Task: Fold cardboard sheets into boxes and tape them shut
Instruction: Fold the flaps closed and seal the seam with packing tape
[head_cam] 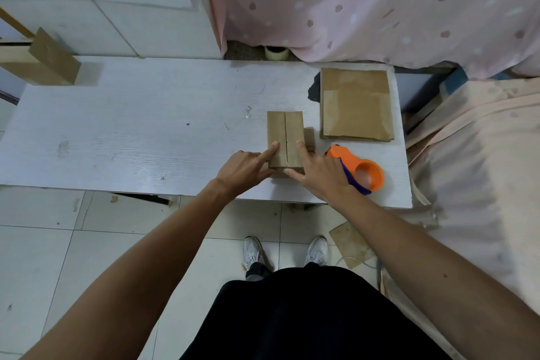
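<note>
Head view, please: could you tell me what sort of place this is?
Probably a room in a home, perhaps a bedroom, used for packing: a pink spotted fabric curtain, a peach draped cloth, and a white wood-grain table holding flat brown cardboard sheets.

Light: soft, even, rather dim indoor light is reaching my work. Shadows: the far-left cardboard box (49,63) is throwing a faint one rightward across the white table (131,126). Edges: the wide lens is bowing straight lines. Focus: corners are softening slightly.
</note>
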